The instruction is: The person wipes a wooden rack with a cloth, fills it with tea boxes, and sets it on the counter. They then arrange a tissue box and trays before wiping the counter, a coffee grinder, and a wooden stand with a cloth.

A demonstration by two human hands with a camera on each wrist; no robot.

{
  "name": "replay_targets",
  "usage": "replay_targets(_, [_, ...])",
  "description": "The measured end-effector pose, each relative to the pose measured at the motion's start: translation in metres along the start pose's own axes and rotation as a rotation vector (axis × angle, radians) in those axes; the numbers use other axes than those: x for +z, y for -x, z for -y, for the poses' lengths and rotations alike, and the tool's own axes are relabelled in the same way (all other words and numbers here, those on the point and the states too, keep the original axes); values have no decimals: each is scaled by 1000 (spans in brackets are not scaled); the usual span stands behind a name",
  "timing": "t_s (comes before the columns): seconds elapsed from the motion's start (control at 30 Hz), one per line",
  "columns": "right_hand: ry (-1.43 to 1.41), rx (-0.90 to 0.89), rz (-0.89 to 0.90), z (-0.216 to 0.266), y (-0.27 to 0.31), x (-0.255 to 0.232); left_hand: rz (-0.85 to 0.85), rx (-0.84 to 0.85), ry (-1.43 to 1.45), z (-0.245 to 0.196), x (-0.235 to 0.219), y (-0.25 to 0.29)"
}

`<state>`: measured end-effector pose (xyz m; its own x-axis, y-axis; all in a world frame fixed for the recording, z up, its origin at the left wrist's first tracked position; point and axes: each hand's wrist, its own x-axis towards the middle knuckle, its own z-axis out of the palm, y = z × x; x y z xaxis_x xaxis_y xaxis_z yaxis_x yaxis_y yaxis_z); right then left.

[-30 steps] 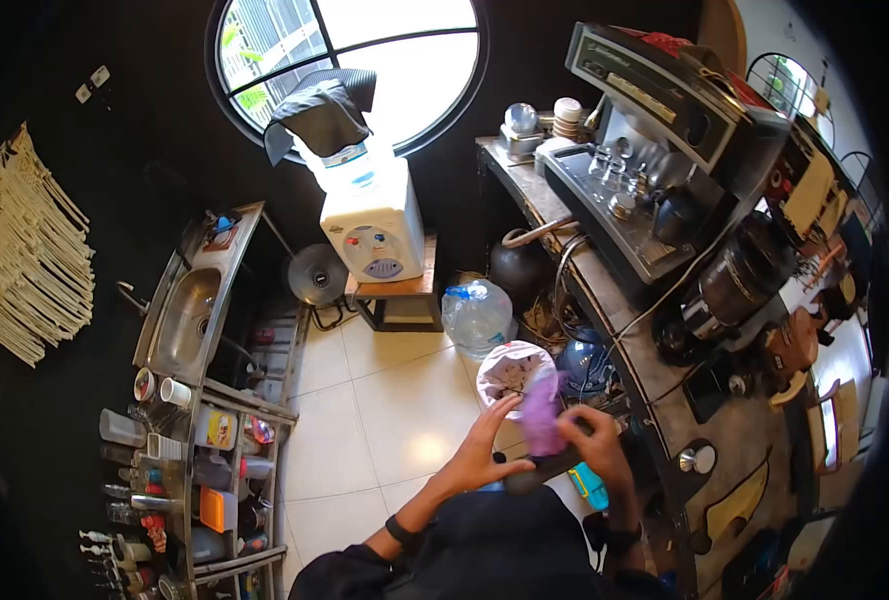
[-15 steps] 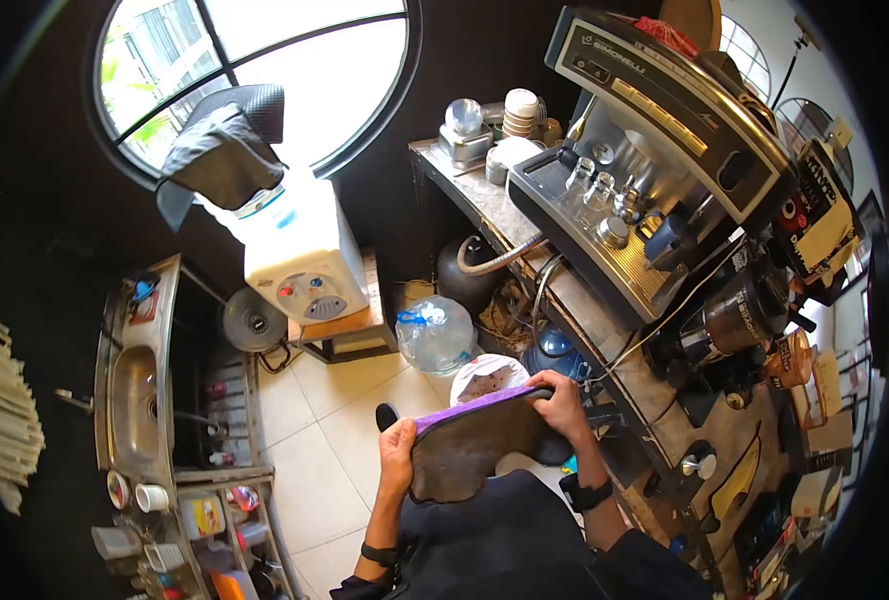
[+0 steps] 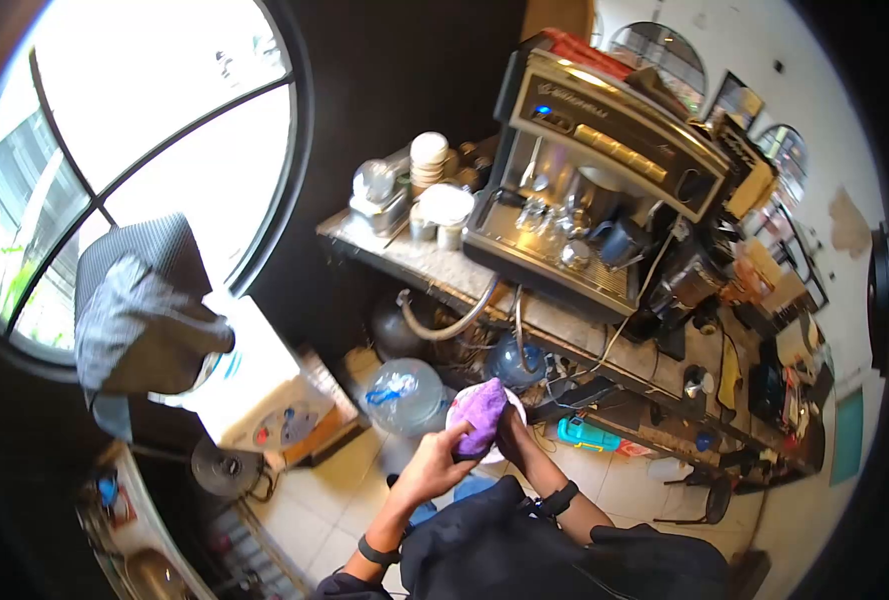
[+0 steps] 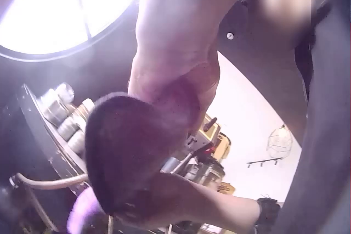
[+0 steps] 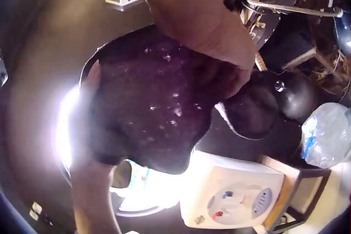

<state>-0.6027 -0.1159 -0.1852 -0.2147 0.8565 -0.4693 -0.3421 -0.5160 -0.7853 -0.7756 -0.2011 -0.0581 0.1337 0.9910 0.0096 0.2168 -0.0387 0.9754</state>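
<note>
a hand has open air above the clear jug (image 3: 405,398), between the water dispenser (image 3: 253,375) and the cluttered surface (image 3: 430,264).

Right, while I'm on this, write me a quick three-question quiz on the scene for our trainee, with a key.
1. Which colour shows on the piece that the left hand and right hand hold in the head view?
A) green
B) purple
C) yellow
2. True or false: the coffee machine stands on the counter.
3. Fill in: the big clear bottle rests on the ____.

Key: 1 B; 2 true; 3 floor
</note>
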Motion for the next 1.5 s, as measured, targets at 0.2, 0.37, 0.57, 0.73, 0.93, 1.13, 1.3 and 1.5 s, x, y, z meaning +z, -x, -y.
replay_targets(0.2, [49,-254,172,12,-28,-11,265,40,-24,27,9,-24])
replay_targets(0.37, [-98,19,-28,21,-37,-8,121,129,129,36,-5,-27])
replay_targets(0.57, [-245,-92,230,33,-73,33,33,49,457,24,-61,-42])
replay_targets(0.73, [570,-28,456,46,-127,56,-185,126,408,25,-78,-73])
replay_targets(0.93, [799,-238,454,70,-169,78,-533,53,715,58,-97,-87])
replay_targets(1.13, [135,-61,454,111,-206,138,-570,-63,655,84,-133,-96])
replay_targets(1.3, [97,-328,60,123,-255,185,-455,-101,707,86,-176,-95])
replay_targets(1.5, [22,-450,-155,120,-298,208,-258,-191,746,114,-210,-93])
